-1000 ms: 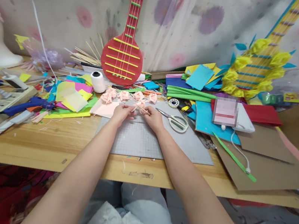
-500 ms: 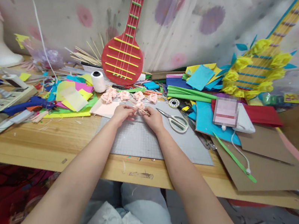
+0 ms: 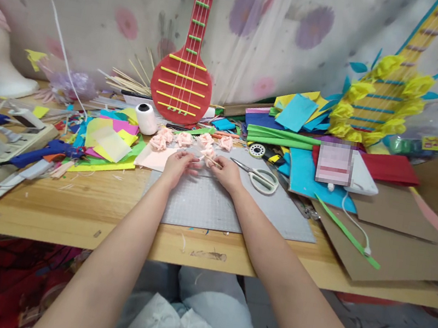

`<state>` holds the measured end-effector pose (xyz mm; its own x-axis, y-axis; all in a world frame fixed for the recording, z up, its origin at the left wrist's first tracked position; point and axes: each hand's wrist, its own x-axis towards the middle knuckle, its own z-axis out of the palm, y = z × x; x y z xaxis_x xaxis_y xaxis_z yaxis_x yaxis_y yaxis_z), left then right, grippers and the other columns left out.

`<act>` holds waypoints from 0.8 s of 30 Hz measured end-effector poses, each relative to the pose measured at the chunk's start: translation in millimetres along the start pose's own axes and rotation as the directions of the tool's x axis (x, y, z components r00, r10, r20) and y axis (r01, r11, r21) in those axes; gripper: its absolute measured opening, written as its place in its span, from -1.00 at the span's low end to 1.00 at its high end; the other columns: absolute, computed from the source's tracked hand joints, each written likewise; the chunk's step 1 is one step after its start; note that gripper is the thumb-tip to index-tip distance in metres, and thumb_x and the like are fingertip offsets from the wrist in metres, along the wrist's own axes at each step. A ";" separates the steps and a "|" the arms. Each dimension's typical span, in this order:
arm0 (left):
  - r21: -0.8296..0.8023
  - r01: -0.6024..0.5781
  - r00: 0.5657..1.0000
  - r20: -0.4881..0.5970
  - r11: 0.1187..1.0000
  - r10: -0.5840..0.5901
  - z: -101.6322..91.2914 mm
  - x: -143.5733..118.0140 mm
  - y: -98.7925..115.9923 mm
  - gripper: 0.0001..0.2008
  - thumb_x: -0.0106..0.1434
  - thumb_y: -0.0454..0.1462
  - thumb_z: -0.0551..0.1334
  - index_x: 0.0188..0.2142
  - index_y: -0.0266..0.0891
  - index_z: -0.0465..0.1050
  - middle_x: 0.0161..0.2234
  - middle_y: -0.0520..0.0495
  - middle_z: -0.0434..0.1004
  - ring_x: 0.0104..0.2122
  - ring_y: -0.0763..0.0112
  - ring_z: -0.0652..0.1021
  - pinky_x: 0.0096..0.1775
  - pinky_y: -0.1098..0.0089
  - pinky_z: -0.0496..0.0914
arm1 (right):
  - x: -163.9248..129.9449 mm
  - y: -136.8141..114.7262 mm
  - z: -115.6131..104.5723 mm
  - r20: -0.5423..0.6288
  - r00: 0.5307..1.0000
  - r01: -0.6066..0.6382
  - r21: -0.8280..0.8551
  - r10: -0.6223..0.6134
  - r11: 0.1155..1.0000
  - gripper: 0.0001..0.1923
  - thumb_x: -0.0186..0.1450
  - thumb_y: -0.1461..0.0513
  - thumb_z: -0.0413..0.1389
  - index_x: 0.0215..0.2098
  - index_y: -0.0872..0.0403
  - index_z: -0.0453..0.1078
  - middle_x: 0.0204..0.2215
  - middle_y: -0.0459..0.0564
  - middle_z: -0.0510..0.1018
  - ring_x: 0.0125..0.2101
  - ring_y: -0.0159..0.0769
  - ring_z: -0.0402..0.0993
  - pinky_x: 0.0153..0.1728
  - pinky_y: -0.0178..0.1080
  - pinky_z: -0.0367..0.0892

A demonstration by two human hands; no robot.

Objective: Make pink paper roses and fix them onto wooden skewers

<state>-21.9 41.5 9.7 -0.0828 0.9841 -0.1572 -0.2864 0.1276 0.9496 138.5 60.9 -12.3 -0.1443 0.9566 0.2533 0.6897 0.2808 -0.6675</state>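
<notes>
Both hands meet over the far edge of the grey cutting mat (image 3: 229, 204), which lies on the wooden table (image 3: 70, 212). The left hand (image 3: 177, 164) and the right hand (image 3: 226, 173) hold together a small pink paper flower (image 3: 207, 154) on a thin wooden stick (image 3: 213, 161). The grip of each hand is closed, the fingertips pinched on this flower and its stick (the exact finger positions are too small to tell). The flower is just above the mat, between the 2 hands.

Just behind the hands, 4 finished pink paper flowers (image 3: 184, 140) lie in a row, and a pink paper sheet (image 3: 156, 158) lies beside the left hand. White-handled scissors (image 3: 260, 178) rest on the mat, near the right hand. A white spool of thread (image 3: 146, 118) stands to the left of the flowers. A blue glue gun (image 3: 44, 150) lies further left, next to a pile of coloured paper sheets (image 3: 109, 138). A red paper guitar (image 3: 183, 78) leans on the curtain behind, and a second guitar with yellow flowers (image 3: 382, 101) stands at the right. Brown cardboard (image 3: 398, 242) covers the right part of the table.
</notes>
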 end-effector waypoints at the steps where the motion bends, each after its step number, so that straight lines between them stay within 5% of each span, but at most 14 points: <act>1: -0.001 -0.010 1.000 -0.003 1.000 0.010 0.1 -0.6 -0.1 -0.81 -0.05 -0.28 0.25 -0.42 -0.32 0.30 -0.48 -0.05 0.48 -0.52 0.39 0.53 -0.59 0.45 0.40 | -0.5 -0.7 -0.2 0.007 1.000 0.008 -0.008 -0.007 1.000 -0.73 0.14 0.05 -0.01 -0.43 0.05 0.39 -0.54 -0.14 0.45 -0.50 -0.42 0.29 -0.48 -0.39 0.10; 9: 0.139 -0.046 0.998 0.056 0.989 0.039 8.0 -7.1 -1.5 -0.65 -0.15 -0.31 0.32 -0.34 -0.26 0.25 -0.43 0.00 0.46 -0.53 0.44 0.52 -0.58 0.46 0.39 | -2.0 -1.8 1.2 0.029 0.999 0.032 -0.039 -0.031 0.999 -0.74 0.14 0.05 -0.01 -0.40 0.03 0.39 -0.50 -0.13 0.49 -0.46 -0.41 0.32 -0.45 -0.39 0.12; 17: 0.287 -0.003 0.991 -0.127 0.958 0.042 17.8 0.4 -3.7 -0.69 -0.15 -0.31 0.33 -0.38 -0.24 0.29 -0.60 0.10 0.36 -0.64 0.59 0.39 -0.66 0.61 0.19 | -3.8 -3.8 0.5 0.030 0.998 0.055 -0.088 -0.052 0.995 -0.80 0.12 0.09 0.03 -0.40 0.02 0.40 -0.51 -0.13 0.49 -0.51 -0.40 0.30 -0.49 -0.37 0.08; 24: 0.116 0.006 0.998 -0.056 0.993 0.001 12.1 2.7 -1.2 -0.66 -0.19 -0.29 0.36 -0.41 -0.26 0.28 -0.49 0.07 0.38 -0.53 0.57 0.44 -0.51 0.53 0.34 | -4.0 -2.5 2.1 0.043 0.996 0.088 -0.112 -0.084 0.990 -0.83 0.11 0.13 0.03 -0.39 0.01 0.40 -0.51 -0.13 0.49 -0.50 -0.39 0.31 -0.48 -0.37 0.08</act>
<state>-10.3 45.5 11.4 -0.1364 0.9757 -0.1715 -0.1744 0.1467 0.9737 135.9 56.5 -13.2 -0.2317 0.9321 0.2784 0.7491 0.3535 -0.5602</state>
